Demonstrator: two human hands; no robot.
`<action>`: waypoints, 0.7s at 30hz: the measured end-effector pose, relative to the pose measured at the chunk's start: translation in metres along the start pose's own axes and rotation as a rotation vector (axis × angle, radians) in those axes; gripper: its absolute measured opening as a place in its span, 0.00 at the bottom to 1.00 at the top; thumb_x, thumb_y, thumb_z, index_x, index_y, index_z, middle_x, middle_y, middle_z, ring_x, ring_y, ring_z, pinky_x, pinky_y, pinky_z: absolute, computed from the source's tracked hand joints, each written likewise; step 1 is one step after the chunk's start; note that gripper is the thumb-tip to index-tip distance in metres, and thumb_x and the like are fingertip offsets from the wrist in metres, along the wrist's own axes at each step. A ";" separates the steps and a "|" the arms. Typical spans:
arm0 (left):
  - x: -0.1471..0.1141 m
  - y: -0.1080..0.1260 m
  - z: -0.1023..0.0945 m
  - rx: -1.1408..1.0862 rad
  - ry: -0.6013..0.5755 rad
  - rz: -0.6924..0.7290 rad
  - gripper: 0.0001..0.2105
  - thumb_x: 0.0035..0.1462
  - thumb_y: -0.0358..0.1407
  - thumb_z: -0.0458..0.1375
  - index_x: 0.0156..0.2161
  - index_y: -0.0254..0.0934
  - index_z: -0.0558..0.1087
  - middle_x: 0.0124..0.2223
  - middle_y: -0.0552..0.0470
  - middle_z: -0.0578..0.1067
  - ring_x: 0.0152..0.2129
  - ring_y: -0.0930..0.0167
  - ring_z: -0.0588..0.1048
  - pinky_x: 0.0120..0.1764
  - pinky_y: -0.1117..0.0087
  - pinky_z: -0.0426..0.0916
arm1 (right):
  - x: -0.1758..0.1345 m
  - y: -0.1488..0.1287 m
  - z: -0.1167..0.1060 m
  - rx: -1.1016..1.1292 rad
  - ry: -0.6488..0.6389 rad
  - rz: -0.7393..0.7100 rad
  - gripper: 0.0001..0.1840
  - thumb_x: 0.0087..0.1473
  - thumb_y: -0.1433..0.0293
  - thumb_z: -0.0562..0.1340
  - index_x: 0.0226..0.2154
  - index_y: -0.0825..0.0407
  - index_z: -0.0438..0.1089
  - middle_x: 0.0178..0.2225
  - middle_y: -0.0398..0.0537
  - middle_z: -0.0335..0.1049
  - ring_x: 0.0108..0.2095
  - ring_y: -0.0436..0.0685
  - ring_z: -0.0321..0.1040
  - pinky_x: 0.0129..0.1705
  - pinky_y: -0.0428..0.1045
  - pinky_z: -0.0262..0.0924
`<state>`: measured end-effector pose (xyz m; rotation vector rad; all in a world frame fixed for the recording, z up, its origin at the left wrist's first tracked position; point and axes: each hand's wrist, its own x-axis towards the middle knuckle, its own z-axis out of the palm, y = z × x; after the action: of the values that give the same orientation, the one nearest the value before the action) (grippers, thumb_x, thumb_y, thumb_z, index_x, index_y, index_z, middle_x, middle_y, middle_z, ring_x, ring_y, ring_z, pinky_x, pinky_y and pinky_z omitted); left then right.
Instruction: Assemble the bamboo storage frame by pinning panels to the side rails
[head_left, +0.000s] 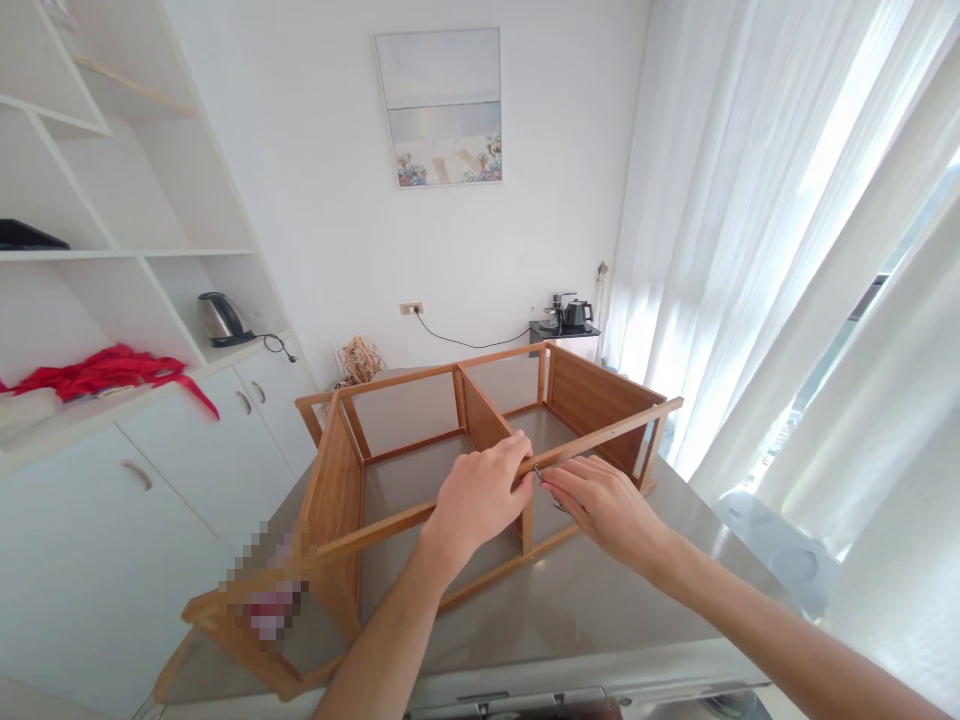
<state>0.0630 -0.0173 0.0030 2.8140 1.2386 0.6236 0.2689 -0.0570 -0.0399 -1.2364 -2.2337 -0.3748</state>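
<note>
A wooden shelf frame (607,432) lies on its side on a grey-topped table, with several panels standing between its rails. My left hand (484,495) is closed around the near upper rail, close to where the middle panel (486,410) meets it. Just right of it, the fingers of my right hand (596,500) are pinched on a small, thin metal piece (538,474) at the rail's near side. Its end is hidden by the fingers, so I cannot tell whether it is a screw or a key.
The grey tabletop (645,590) extends around the frame. A pixelated patch (270,590) covers the frame's left end. Left stands a white cabinet (172,490) with a kettle (223,318) and red ribbon (105,370). Behind is a tea-maker stand (566,328); white curtains (720,200) hang right.
</note>
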 end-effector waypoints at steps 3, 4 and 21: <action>0.000 0.001 -0.001 0.001 -0.011 -0.012 0.15 0.66 0.38 0.52 0.57 0.48 0.64 0.52 0.57 0.79 0.42 0.62 0.81 0.38 0.64 0.72 | -0.001 0.000 -0.001 0.008 -0.009 0.020 0.14 0.70 0.69 0.51 0.37 0.50 0.71 0.30 0.45 0.71 0.31 0.53 0.65 0.36 0.48 0.57; 0.000 0.001 -0.001 0.001 -0.013 -0.017 0.15 0.66 0.38 0.52 0.57 0.48 0.64 0.52 0.57 0.79 0.42 0.62 0.81 0.39 0.64 0.72 | -0.001 0.000 -0.001 0.011 -0.012 0.025 0.14 0.70 0.69 0.51 0.37 0.50 0.71 0.30 0.45 0.71 0.31 0.53 0.64 0.36 0.48 0.57; 0.001 -0.001 0.004 -0.011 -0.017 -0.040 0.17 0.64 0.38 0.56 0.57 0.47 0.65 0.53 0.57 0.79 0.41 0.60 0.81 0.39 0.61 0.73 | 0.004 0.000 -0.006 -0.026 -0.036 0.009 0.16 0.70 0.67 0.51 0.32 0.50 0.68 0.26 0.42 0.64 0.27 0.52 0.59 0.32 0.48 0.51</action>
<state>0.0645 -0.0151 -0.0005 2.7718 1.2816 0.6015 0.2693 -0.0577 -0.0326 -1.2754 -2.2602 -0.3819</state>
